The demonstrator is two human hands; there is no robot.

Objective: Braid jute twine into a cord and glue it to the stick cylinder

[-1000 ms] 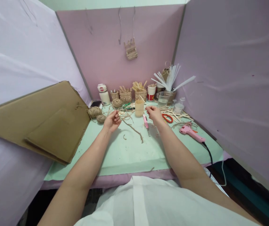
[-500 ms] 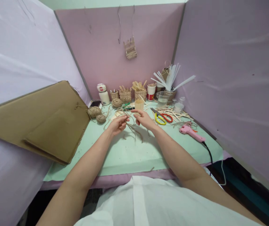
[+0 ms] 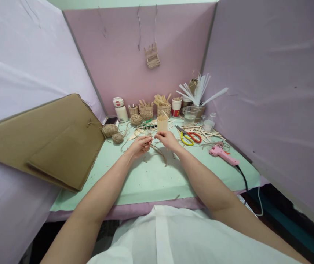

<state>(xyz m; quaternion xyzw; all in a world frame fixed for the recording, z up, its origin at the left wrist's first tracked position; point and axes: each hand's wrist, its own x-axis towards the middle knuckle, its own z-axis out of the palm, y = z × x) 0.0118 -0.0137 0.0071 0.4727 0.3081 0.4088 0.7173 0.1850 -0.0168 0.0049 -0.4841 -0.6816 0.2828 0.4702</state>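
Observation:
Over the middle of the table, my left hand (image 3: 141,145) pinches strands of brown twine (image 3: 159,151), whose loose ends hang down to the right onto the green cloth. My right hand (image 3: 165,139) is closed just beside it, thumb and forefinger pressed together close to the left fingertips. Whether a strand of twine lies in that right pinch is too small to make out. Just behind my right hand stands a small pale wooden-stick cup (image 3: 162,123). More tangled twine and green-handled scissors (image 3: 147,124) lie behind my left hand.
Twine balls (image 3: 110,130) and a large cardboard sheet (image 3: 71,143) are at left. Scissors with yellow and red handles (image 3: 188,136), scattered wooden strips (image 3: 205,132) and a pink glue gun (image 3: 224,155) lie at right. Along the back stand a white bottle (image 3: 120,110) and stick-filled baskets (image 3: 146,112).
My right forefinger, stretched out before, has bent down to the thumb. The right hand has come lower, and both hands' fingertips are closer together. The left hand keeps its grip on the twine.

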